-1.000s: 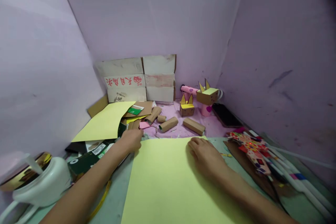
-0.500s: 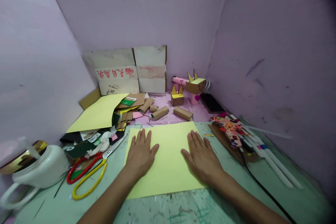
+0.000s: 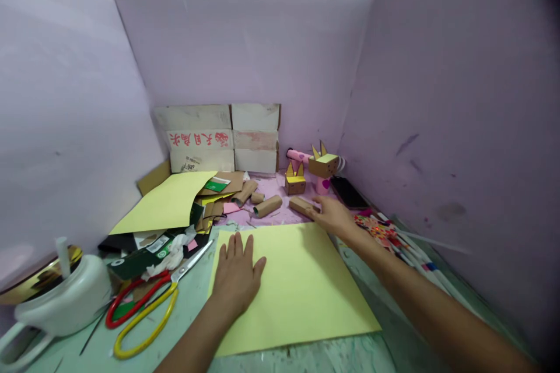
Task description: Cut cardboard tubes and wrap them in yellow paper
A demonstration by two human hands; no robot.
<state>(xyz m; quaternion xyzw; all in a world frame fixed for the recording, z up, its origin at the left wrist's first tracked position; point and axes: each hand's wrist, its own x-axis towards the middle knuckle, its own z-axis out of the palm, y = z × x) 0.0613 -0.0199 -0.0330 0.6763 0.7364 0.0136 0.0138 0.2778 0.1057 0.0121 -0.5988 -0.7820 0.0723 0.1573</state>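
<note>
A sheet of pale yellow paper [image 3: 297,285] lies flat in front of me. My left hand [image 3: 236,271] rests on its left part, palm down with fingers stretched out. Beyond the sheet's far edge, my right hand [image 3: 332,214] has its fingers at the right end of a brown cardboard tube [image 3: 301,206], which still lies on the surface. Close by is another cardboard tube [image 3: 268,206]. Just behind stand a small cardboard box with yellow pointed ears [image 3: 296,183] and a larger eared cardboard figure [image 3: 324,166] on a pink tube.
Red-and-yellow-handled scissors [image 3: 168,288] lie left of the sheet, beside a white mug [image 3: 65,297]. Paper and cardboard scraps [image 3: 214,210] pile up at the back left. A phone [image 3: 349,193] and several white pens [image 3: 431,271] lie on the right. Lilac panels [image 3: 258,46] enclose the table.
My right hand has left the yellow paper and reached forward to the cardboard tube. My left hand stays flat on the paper. The view has tilted up, showing the panel's top edge.
</note>
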